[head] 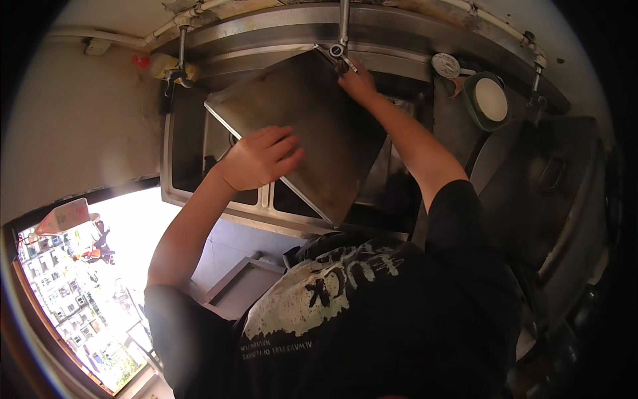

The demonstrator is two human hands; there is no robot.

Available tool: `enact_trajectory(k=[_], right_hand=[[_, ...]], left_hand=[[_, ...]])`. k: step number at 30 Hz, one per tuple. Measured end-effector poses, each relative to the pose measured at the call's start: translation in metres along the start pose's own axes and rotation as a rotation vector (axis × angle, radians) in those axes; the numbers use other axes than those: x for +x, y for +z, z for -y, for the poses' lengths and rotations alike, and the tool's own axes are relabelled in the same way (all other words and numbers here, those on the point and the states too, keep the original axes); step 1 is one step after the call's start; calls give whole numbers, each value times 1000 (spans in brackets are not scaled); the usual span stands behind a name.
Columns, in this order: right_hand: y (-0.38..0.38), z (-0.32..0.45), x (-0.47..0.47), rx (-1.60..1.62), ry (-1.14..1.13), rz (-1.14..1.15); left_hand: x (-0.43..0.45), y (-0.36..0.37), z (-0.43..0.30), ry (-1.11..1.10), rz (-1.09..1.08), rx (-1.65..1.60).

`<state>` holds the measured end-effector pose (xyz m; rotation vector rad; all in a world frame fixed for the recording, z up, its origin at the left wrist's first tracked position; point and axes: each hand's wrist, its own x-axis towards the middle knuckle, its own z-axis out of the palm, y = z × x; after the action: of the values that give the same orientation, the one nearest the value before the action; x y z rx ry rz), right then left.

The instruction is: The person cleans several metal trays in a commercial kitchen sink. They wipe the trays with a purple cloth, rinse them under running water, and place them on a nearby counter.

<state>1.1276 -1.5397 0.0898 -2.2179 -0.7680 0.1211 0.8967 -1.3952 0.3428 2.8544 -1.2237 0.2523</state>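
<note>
A large rectangular metal tray [319,124] lies at an angle across the sink basins, its corner pointing towards my body. My left hand [264,154] crosses the tray's left edge, its fingers spread over the flat surface and slightly blurred; the thumb is hidden. At the far right edge of the tray, my right hand [358,85] grips the rim just beneath the tap [339,51], whose lever hides part of the fingers. Under the tray is a stainless steel sink [265,195] with more than one basin, largely covered.
A second tap [179,75] and a yellowish bottle [162,66] with a red cap are at the back left. To the right stand a green container [471,92] with a white round inside and a pale round scrubber-like thing [445,65]. A bright opening [99,279] lies left.
</note>
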Motion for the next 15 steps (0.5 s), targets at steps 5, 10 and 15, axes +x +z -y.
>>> enact_trajectory(k=[5, 10, 15], right_hand=[[-44, -17, -108, -164, -2, 121], [-63, -20, -192, 45, 373, 70], [-122, 149, -209, 383, -197, -72]], left_hand=[[8, 0, 0, 64, -24, 45], [-4, 10, -11, 83, 47, 18], [-1, 16, -25, 25, 50, 7]])
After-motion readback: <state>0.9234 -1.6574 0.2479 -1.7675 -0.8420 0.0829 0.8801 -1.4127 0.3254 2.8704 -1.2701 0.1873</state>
